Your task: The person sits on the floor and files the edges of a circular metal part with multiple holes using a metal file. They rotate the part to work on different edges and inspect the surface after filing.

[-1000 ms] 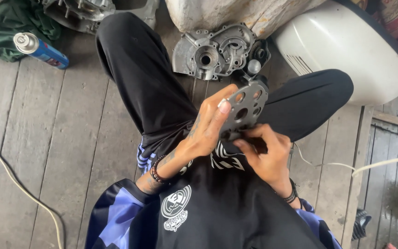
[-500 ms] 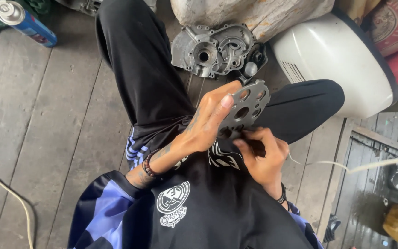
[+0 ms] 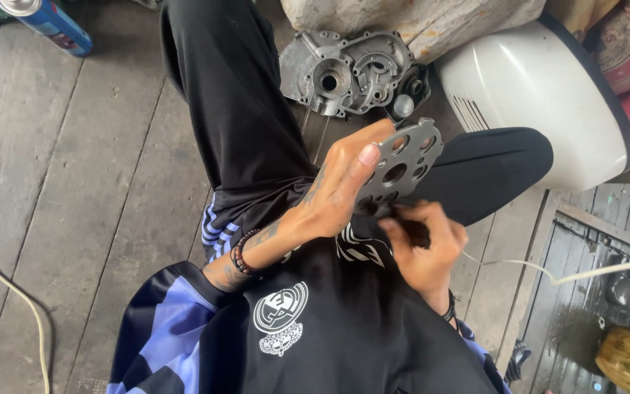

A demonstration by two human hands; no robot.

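Grey metal plate (image 3: 402, 164), round with several holes, held over the lap above the black trousers (image 3: 249, 124). Left hand (image 3: 337, 190) clamped on plate, thumb flat across near face, fingers behind far edge. Right hand (image 3: 424, 244) at plate's lower edge, fingertips pinched together on something small and dark; what it is, cannot tell. Versus half a second back: same grip, plate tilted slightly more toward the camera, right hand lower and closer to the body. Grey engine casing (image 3: 344, 73) on wooden floorboards (image 3: 74, 182) just beyond the knee, white shell (image 3: 541, 102) beside it. Blue spray can (image 3: 49, 25) now nearer the top left corner, green cloth out of view.
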